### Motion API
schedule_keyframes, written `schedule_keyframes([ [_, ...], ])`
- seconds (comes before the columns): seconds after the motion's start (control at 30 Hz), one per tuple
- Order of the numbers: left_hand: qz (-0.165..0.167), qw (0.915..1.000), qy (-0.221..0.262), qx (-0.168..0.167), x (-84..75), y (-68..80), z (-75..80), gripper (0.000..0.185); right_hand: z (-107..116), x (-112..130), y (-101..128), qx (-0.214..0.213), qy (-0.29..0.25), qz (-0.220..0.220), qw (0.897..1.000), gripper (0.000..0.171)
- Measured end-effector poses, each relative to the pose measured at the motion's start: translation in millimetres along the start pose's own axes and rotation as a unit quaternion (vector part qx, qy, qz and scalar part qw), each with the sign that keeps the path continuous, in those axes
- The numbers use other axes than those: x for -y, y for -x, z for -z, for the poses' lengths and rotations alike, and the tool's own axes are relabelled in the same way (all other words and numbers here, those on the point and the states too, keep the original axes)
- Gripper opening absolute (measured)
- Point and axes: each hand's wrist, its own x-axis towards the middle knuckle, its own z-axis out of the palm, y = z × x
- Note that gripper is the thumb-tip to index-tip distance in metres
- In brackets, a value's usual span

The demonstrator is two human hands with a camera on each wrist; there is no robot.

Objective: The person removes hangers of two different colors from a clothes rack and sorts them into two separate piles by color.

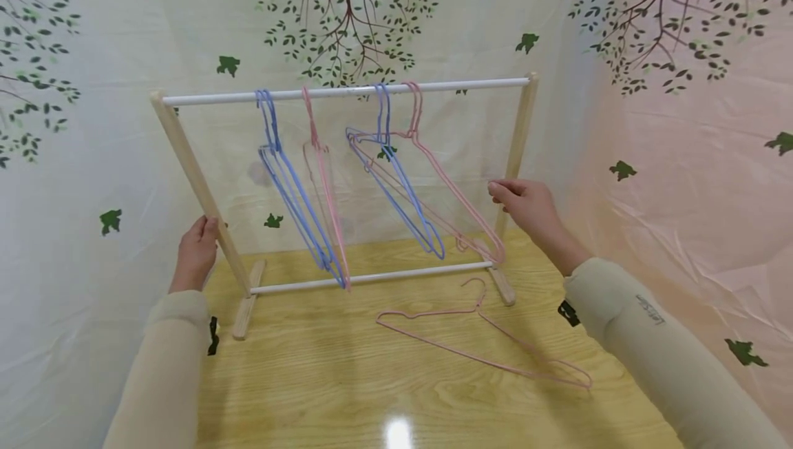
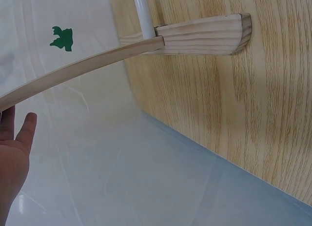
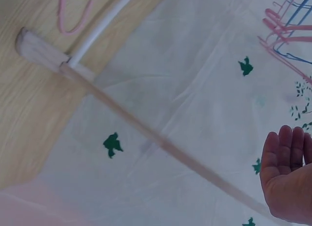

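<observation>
A small wooden rack with a white top rod [image 1: 347, 93] stands on a wooden table [image 1: 322, 380]. Several blue and pink wire hangers [image 1: 403, 194] hang from the rod. One loose pink hanger [image 1: 477, 309] lies flat on the table in front of the rack. My left hand [image 1: 197, 251] is at the left post [image 1: 198, 187], with its fingers straight [image 2: 14, 157] beside the post [image 2: 73, 72]. My right hand [image 1: 520, 204] is at the right post [image 1: 520, 132], with its palm open [image 3: 287, 177] next to the post [image 3: 195, 162]. Neither hand grips anything.
A tree-and-bird patterned sheet [image 1: 681, 160] hangs close behind and to both sides of the table. The rack's feet [image 2: 204, 35] [image 3: 36, 48] rest on the tabletop, joined by a lower white rod [image 1: 372, 278]. The left foot sits near the table's left edge.
</observation>
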Motion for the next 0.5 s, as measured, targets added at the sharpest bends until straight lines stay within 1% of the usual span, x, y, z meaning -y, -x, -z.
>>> schedule_keyframes([
  [0.1, -0.002, 1.0000, -0.006, -0.005, -0.3, 1.8, 0.1, 0.065, -6.4, 10.2, -1.8, 0.011, -0.003, 0.008, 1.000, 0.045],
  [0.3, -0.003, 0.9999, -0.014, -0.006, -1.1, 1.0, 0.4, 0.064, -19.7, 25.6, -3.0, 0.035, -0.015, 0.008, 0.999, 0.043],
  [0.5, 0.000, 1.0000, -0.008, -0.002, -0.7, 0.7, 1.3, 0.065, -29.5, 32.4, -2.0, 0.039, -0.003, 0.008, 0.999, 0.040],
])
